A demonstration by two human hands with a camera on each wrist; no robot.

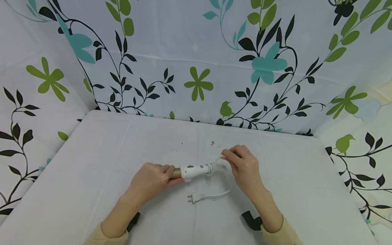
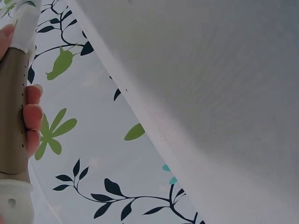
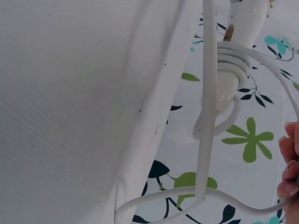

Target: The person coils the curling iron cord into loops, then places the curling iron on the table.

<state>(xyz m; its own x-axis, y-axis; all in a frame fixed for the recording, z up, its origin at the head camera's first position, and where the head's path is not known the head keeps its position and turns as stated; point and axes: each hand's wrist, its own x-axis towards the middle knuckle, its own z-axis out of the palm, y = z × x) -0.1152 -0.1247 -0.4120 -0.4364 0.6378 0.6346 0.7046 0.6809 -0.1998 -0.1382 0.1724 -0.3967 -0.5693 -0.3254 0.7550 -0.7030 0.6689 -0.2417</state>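
My left hand (image 1: 154,177) grips the gold-brown barrel of a hair styling iron (image 1: 196,170), its white handle pointing right. In the left wrist view, fingers (image 2: 32,115) wrap around the brown barrel (image 2: 11,112), which has a line of small dark dots. With fingertips, my right hand (image 1: 243,166) pinches the white power cord (image 3: 204,140) beyond the handle's end. Several turns of cord circle that end, seen in the right wrist view. Below the handle, the two-pin plug (image 1: 196,197) lies on the table with its prongs facing left.
A white cloth covers the table (image 1: 101,153), with small dark specks (image 1: 212,143) toward the back. Leaf-patterned curtains (image 1: 171,41) hang behind and at both sides. Black straps (image 1: 251,221) show by the wrists.
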